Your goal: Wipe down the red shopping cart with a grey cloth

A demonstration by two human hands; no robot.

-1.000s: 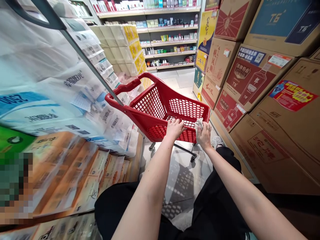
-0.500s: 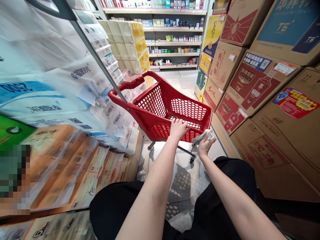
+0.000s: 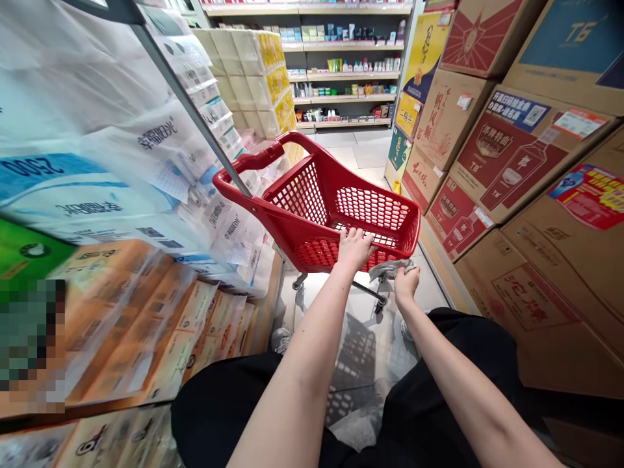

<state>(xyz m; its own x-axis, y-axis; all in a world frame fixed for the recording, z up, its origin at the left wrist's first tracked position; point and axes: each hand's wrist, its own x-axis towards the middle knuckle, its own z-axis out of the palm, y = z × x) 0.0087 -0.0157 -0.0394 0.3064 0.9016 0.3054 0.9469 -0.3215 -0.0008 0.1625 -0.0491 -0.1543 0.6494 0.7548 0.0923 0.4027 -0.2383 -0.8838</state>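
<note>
Basket (image 3: 292, 224), red plastic mesh | left hand (image 3: 355, 249) clamped on near side | right hand (image 3: 406, 284) clamped on grey cloth (image 3: 387, 268) (crumpled, trailing toward basket)

- The basket (image 3: 373, 209) is showing red plastic in a honeycomb mesh.
- The cloth (image 3: 387, 268) on the basket's near side is showing pale grey.
- The cartons (image 3: 536, 305) right of the basket are showing tan with red labels.

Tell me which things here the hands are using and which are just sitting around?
Being used:
- left hand, on the red shopping cart
- right hand, holding a crumpled cloth

Just sitting around:
- plastic-wrapped tissue packs
- cardboard cartons
- shelves of small packaged goods
</note>
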